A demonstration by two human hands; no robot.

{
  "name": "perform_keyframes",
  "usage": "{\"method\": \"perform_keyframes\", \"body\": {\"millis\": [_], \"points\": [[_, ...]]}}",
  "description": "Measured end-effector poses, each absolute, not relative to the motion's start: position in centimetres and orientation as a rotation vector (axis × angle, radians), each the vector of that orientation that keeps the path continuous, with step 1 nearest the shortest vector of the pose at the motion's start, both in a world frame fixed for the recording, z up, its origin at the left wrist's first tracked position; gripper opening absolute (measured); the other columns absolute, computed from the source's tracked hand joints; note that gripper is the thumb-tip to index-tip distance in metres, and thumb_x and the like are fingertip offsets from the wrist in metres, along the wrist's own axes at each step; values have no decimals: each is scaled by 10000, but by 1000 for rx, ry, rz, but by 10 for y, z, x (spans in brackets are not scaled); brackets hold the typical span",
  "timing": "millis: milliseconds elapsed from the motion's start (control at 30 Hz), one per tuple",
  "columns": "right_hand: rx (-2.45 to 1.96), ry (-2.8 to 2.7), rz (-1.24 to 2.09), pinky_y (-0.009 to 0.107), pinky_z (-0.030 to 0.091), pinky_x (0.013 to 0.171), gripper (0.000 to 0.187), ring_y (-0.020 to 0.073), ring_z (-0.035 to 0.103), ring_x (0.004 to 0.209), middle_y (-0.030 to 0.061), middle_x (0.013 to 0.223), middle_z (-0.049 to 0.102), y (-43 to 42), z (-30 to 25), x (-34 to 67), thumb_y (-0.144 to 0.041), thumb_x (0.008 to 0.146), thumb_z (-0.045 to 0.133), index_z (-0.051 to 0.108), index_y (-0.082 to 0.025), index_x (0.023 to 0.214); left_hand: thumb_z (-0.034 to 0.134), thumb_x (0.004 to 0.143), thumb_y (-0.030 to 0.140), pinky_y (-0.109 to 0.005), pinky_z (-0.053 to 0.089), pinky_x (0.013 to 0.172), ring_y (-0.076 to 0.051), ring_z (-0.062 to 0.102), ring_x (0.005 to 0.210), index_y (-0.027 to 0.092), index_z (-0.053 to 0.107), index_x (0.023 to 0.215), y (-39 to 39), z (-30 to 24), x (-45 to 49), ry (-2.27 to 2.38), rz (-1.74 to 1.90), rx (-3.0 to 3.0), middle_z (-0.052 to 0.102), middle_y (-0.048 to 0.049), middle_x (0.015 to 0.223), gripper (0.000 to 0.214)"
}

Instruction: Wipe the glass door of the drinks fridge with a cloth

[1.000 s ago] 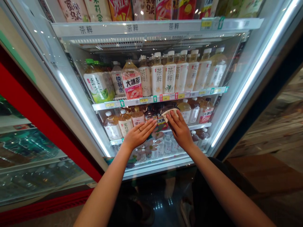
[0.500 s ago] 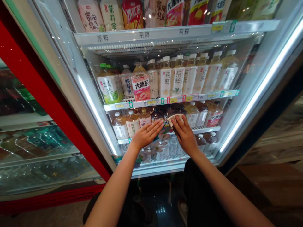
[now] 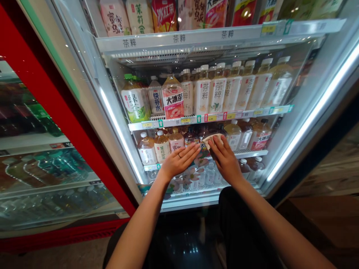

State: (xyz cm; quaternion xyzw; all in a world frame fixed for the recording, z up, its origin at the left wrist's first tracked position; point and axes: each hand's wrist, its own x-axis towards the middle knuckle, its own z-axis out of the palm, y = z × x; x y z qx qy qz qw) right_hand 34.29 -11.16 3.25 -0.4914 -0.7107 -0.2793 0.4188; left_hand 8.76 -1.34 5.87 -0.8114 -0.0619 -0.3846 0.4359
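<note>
My left hand (image 3: 179, 160) lies flat and open on the glass front of a drinks fridge (image 3: 314, 112), a ring on one finger, fingers pointing right. Just beside it, my right hand (image 3: 226, 158) presses a small pale cloth (image 3: 212, 137) against the glass with its fingertips. Both hands are at the height of the second shelf from the bottom, over dark tea bottles (image 3: 190, 136). The fingertips of the two hands nearly meet.
Shelves behind the glass hold rows of bottled tea (image 3: 217, 93), with price tags along the shelf edge (image 3: 213, 117). Lit strips run down both door sides. A red-framed fridge (image 3: 42, 112) with green bottles stands on the left. The dark floor (image 3: 182, 239) lies below.
The view has shifted, so the fridge sits further right and lower in frame. Both hands stay on the same patch of glass, the right one still on the cloth.
</note>
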Motion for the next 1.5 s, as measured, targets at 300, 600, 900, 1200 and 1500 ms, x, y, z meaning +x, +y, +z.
{"method": "perform_keyframes", "body": {"millis": [300, 600, 900, 1200, 1500], "points": [[-1201, -1782, -664, 593, 277, 1399, 866, 241, 105, 1730, -57, 1838, 247, -110, 41, 323, -61, 1081, 476, 134, -466, 1766, 500, 1102, 207, -333, 131, 1421, -160, 353, 1645, 156, 512, 1654, -17, 37, 60, -239, -1058, -2047, 574, -61, 1634, 553], [-1249, -1698, -622, 662, 262, 1389, 899, 287, 113, 1729, -78, 1855, 183, -109, 32, 323, -44, 1063, 460, 114, -494, 1760, 486, 1061, 145, -323, 175, 1411, -170, 443, 1602, 142, 259, 1765, -30, 27, 23, -371, -1119, -2101, 594, -80, 1609, 739], [-1243, -1816, -593, 613, 303, 1392, 911, 258, 130, 1729, -109, 1841, 226, -111, 19, 310, -43, 1065, 453, 88, -520, 1749, 515, 1039, 160, -330, 194, 1413, -184, 424, 1621, 197, 170, 1786, -26, 24, 27, -437, -1117, -2213, 468, -50, 1708, 824], [-1256, -1783, -591, 648, 235, 1407, 932, 288, 65, 1732, -121, 1857, 127, -100, 30, 285, -46, 1062, 445, 23, -505, 1756, 510, 1039, 138, -381, 234, 1419, -203, 383, 1649, 212, 100, 1792, -22, 22, 26, -529, -1086, -2252, 411, -47, 1748, 861], [-1265, -1788, -594, 652, 257, 1400, 887, 293, 107, 1731, -93, 1852, 190, -104, 23, 292, -60, 1072, 428, 66, -477, 1766, 488, 1043, 144, -385, 237, 1415, -204, 367, 1649, 214, 133, 1789, -22, 16, 19, -529, -1122, -2235, 382, -39, 1750, 829]]}}
